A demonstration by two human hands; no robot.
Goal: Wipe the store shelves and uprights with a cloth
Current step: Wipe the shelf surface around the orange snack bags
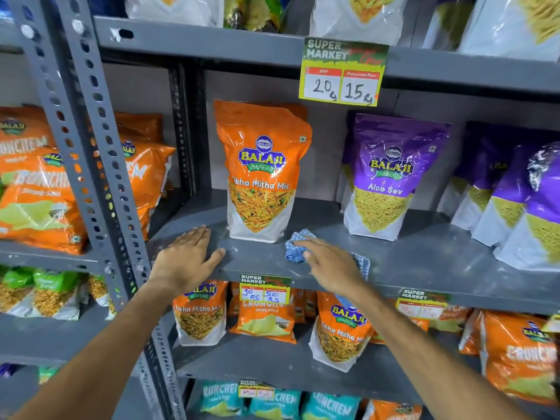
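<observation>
Cloth: blue-and-white checked, crumpled, lying on the grey shelf near its front edge, just front-right of the orange Tikha Mitha Mix pouch. Its long axis runs left-right along the edge, with the left end slightly farther back. Right hand presses it with straight fingers, not curled round it; left hand rests flat on the shelf, holding nothing.

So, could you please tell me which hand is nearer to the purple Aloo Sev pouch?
Right. The right hand presses the blue cloth left of the purple pouch; the left hand lies farther left, beyond the orange pouch.
</observation>
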